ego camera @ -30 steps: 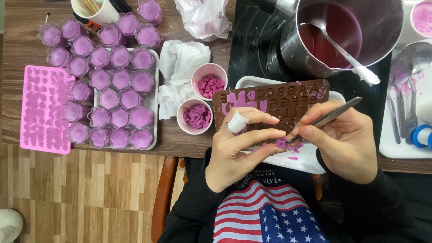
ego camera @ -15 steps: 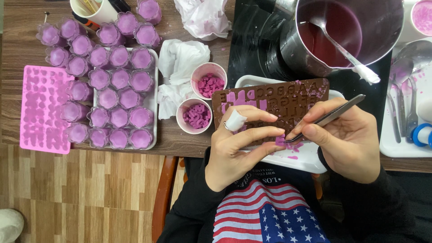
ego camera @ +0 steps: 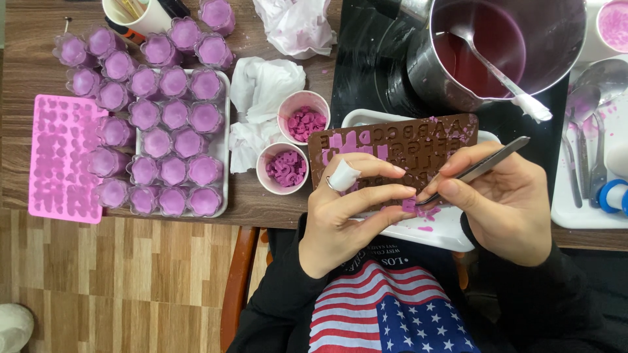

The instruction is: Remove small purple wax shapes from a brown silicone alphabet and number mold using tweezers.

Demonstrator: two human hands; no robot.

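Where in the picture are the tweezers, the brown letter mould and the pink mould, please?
Tweezers (ego camera: 481,167), head view, middle of the metal arms.
Brown letter mould (ego camera: 418,140), head view, upper face.
Pink mould (ego camera: 62,157), head view, centre of its face.

A brown letter mould (ego camera: 405,140) is lying tilted over a white tray (ego camera: 445,232), some cavities filled pink; slim metal tweezers (ego camera: 481,168) are pinching a pink piece (ego camera: 410,206) at its near edge.

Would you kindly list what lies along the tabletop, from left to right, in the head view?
Pink silicone mould → tray of purple filled cups → two small cups of purple letters → brown letter mould → steel pot of purple liquid → white tray of spoons.
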